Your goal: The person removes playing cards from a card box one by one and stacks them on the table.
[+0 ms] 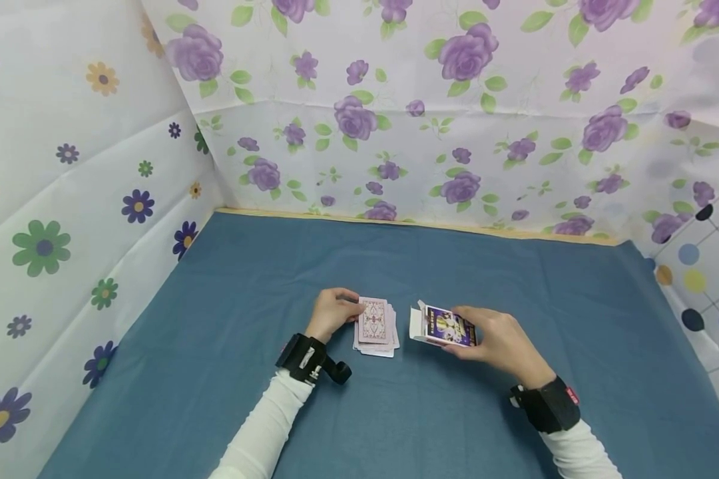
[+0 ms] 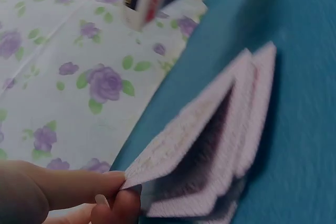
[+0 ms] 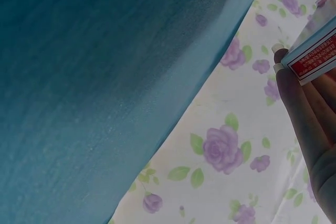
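A loose stack of playing cards (image 1: 374, 324) with red-patterned backs lies on the blue cloth. My left hand (image 1: 333, 313) pinches the edge of the top cards between thumb and fingers. In the left wrist view those cards (image 2: 178, 135) are lifted at the near edge, leaving a dark gap above the rest of the stack. To the right, my right hand (image 1: 503, 339) grips a card box (image 1: 449, 326) with a purple and yellow front. The box's white flap (image 1: 417, 322) stands open toward the stack. In the right wrist view, fingers wrap the box's side (image 3: 317, 56).
Blue cloth (image 1: 311, 253) covers the table. A flower-print sheet (image 1: 395, 133) hangs at the back, with more printed sheets at the left (image 1: 66, 166) and right (image 1: 707, 279). Each wrist wears a black strap with a camera.
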`<state>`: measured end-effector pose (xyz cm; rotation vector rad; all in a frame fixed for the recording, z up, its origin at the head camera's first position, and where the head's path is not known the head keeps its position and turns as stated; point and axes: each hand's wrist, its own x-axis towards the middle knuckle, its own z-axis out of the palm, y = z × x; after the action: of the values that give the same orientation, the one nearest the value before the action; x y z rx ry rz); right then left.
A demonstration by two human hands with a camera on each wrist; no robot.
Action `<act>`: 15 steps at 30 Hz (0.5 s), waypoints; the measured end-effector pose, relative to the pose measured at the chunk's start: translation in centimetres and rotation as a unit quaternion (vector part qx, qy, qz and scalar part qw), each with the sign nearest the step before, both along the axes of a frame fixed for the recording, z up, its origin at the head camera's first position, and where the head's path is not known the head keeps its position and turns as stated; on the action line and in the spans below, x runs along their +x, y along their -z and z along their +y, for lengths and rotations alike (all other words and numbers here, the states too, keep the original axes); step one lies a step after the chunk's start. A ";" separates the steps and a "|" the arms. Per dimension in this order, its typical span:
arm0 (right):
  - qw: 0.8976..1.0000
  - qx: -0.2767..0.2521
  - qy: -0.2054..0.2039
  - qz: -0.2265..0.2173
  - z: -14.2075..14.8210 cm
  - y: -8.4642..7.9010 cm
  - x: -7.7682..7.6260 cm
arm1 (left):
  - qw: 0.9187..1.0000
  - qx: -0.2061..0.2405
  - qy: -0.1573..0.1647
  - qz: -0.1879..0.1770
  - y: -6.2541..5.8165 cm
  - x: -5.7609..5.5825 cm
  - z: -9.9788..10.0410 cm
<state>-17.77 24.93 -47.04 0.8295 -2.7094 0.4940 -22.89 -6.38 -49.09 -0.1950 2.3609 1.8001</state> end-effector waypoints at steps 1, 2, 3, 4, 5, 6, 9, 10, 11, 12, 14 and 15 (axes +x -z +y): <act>1.000 -0.001 0.000 0.000 0.0 0.0 0.0 | 1.000 -0.017 0.000 0.008 0.0 0.1 0.1; 1.000 -0.001 0.000 0.000 0.0 0.1 0.0 | 0.999 -0.037 0.002 0.018 0.1 0.2 0.1; 1.000 -0.001 -0.001 0.000 0.0 0.1 0.0 | 0.998 -0.052 0.003 0.026 0.2 0.3 0.2; 1.000 -0.001 -0.001 0.000 0.0 0.1 0.0 | 0.997 -0.068 0.003 0.034 0.2 0.3 0.2; 1.000 -0.002 -0.002 0.000 -0.1 0.1 0.0 | 0.996 -0.081 0.003 0.041 0.2 0.4 0.3; 1.000 -0.001 -0.002 0.000 -0.1 0.1 0.0 | 0.994 -0.096 0.004 0.049 0.2 0.4 0.4; 1.000 -0.002 -0.003 -0.002 -0.1 0.0 -0.1 | 0.990 -0.128 0.002 0.064 0.1 0.6 0.6; 1.000 -0.002 -0.002 -0.004 -0.1 0.0 -0.1 | 0.987 -0.142 0.003 0.073 0.1 0.6 0.7; 1.000 -0.003 -0.002 -0.005 -0.2 -0.1 -0.1 | 0.985 -0.154 0.005 0.084 0.1 0.7 0.8; 1.000 -0.003 -0.002 -0.006 -0.2 -0.1 -0.1 | 0.981 -0.166 0.008 0.097 0.0 0.8 0.9; 1.000 -0.003 -0.002 -0.007 -0.2 -0.2 -0.1 | 0.975 -0.177 0.018 0.131 -0.2 1.0 1.2; 1.000 -0.002 -0.003 -0.006 -0.2 -0.3 -0.1 | 0.972 -0.176 0.029 0.153 -0.4 1.1 1.5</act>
<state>-17.82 24.68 -46.77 0.8360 -2.7171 0.5088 -21.84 -4.91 -48.70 0.1199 2.8558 1.4599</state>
